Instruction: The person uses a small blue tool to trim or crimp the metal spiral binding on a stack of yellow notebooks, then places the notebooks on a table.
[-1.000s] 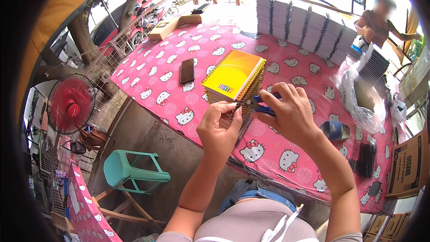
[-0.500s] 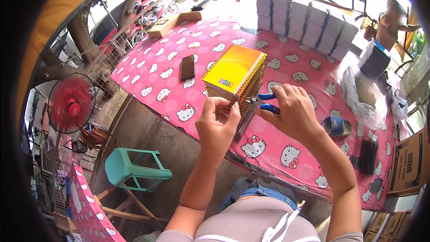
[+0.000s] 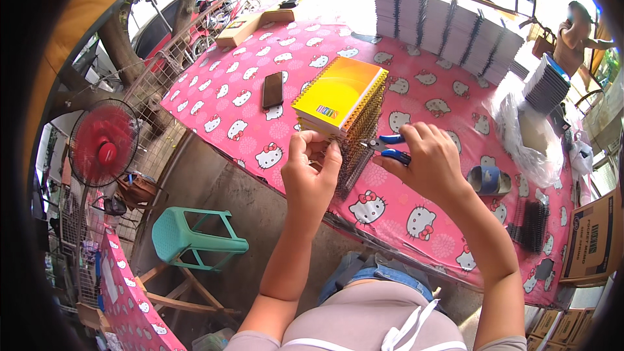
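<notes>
A stack of spiral-bound notebooks with a yellow-orange cover (image 3: 341, 88) stands on the pink table, its brass-coloured coils (image 3: 364, 120) facing right. At the near corner of the stack, my left hand (image 3: 313, 164) is closed, thumb and fingers pinching the edge of a notebook by its coil end. The fingertips partly hide the spot they grip. My right hand (image 3: 429, 156) holds pliers with blue handles (image 3: 395, 154), fingers on one handle and thumb on the other. Their jaws point left toward the coils, close to my left thumb.
A dark phone (image 3: 273, 90) lies left of the stack. Several tall coil-bound paper stacks (image 3: 448, 32) line the far right. Nearer are a clear plastic bag (image 3: 536, 146), a blue roll (image 3: 487, 180) and black coils (image 3: 534, 224). A green stool (image 3: 182, 234) and red fan (image 3: 104, 143) stand left.
The pliers and my right hand have shifted slightly right, away from the coils. My left hand has moved a little left, still at the notebook corner. The person at far right has changed posture.
</notes>
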Motion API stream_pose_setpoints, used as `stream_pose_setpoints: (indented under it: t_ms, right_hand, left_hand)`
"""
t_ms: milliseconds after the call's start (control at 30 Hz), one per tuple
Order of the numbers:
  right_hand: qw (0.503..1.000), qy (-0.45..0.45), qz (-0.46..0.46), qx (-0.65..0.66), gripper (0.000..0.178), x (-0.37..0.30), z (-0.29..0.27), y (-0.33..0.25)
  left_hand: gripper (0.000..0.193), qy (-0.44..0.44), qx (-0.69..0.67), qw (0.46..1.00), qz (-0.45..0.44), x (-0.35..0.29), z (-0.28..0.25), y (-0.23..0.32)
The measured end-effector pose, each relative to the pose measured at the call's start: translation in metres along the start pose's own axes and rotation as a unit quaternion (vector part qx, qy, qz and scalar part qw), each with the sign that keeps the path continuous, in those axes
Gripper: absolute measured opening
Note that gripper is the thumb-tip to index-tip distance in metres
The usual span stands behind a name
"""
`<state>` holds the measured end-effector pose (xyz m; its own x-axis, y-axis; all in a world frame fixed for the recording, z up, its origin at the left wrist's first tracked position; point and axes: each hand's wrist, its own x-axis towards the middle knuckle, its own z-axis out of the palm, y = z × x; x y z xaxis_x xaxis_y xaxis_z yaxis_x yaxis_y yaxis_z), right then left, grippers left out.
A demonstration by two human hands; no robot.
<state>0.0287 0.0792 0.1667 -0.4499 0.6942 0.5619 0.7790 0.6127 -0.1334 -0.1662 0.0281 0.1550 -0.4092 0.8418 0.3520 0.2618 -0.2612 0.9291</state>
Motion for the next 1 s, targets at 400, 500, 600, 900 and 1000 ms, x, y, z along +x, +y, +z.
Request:
stream_pose_setpoints:
  t_ms: [400, 500, 600, 900, 1000]
  right_hand:
    - [0.993, -0.101, 0.045, 0.031, 0.051, 0.001, 0.007, -0.009]
    - [0.996, 0.071, -0.058, -0.007, 0.047, 0.006, 0.013, 0.001]
    - [0.991, 0.099, -0.091, -0.008, 0.049, 0.008, 0.017, -0.002]
    - [0.987, -0.143, 0.063, 0.024, 0.057, -0.005, 0.004, -0.008]
    - [0.999, 0.004, -0.040, -0.025, 0.059, -0.008, 0.018, 0.001]
  left_hand:
    - [0.026, -0.030, -0.016, 0.999, -0.030, -0.002, -0.005, -0.008]
    - [0.026, -0.035, -0.037, 0.998, -0.039, -0.002, -0.008, -0.010]
    - [0.027, -0.050, -0.026, 0.998, -0.020, -0.004, -0.003, -0.004]
    - [0.030, -0.042, -0.046, 0.996, -0.062, -0.004, -0.011, -0.018]
    - [0.033, -0.052, -0.029, 0.997, -0.051, -0.008, -0.007, -0.017]
